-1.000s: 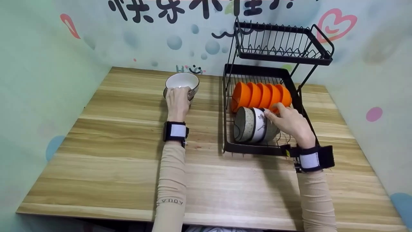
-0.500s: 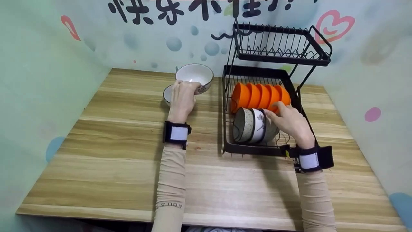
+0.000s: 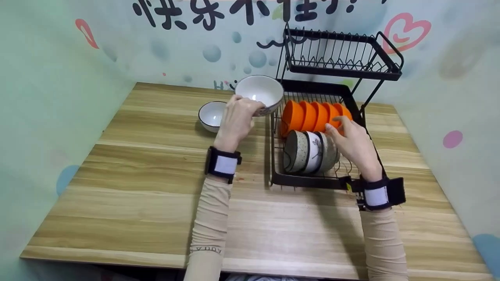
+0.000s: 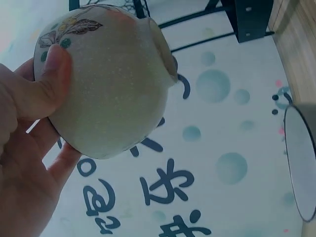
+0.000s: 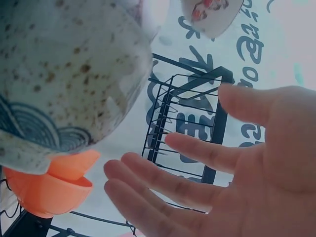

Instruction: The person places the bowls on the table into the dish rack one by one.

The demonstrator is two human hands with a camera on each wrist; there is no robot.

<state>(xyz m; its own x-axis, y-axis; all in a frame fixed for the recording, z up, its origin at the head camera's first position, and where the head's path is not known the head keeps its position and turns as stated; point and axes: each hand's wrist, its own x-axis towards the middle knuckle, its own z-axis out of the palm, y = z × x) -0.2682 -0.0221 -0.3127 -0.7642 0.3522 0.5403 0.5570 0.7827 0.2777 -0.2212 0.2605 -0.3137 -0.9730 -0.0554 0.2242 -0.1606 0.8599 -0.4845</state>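
Note:
My left hand (image 3: 244, 106) grips a white ceramic bowl (image 3: 259, 91) by its rim and holds it in the air at the left edge of the black dish rack (image 3: 273, 164). In the left wrist view the thumb presses the outside of the speckled bowl (image 4: 108, 84), which has a leaf pattern. My right hand (image 3: 340, 129) is open with straight fingers (image 5: 197, 182), just right of three ceramic bowls (image 3: 310, 152) standing on edge in the lower tier. The nearest of these is a speckled bowl (image 5: 64, 74), a small gap away from the fingers.
Several orange bowls (image 3: 316, 115) stand on edge behind the ceramic ones. A smaller white bowl with a dark rim (image 3: 213, 115) sits on the wooden table (image 3: 156, 203). The rack's upper tier (image 3: 343, 58) holds nothing. Walls close in at the left, back and right.
My left hand lifted the larger bowl off the smaller one and carried it right, up to the rack. My right hand came off the ceramic bowls and opened.

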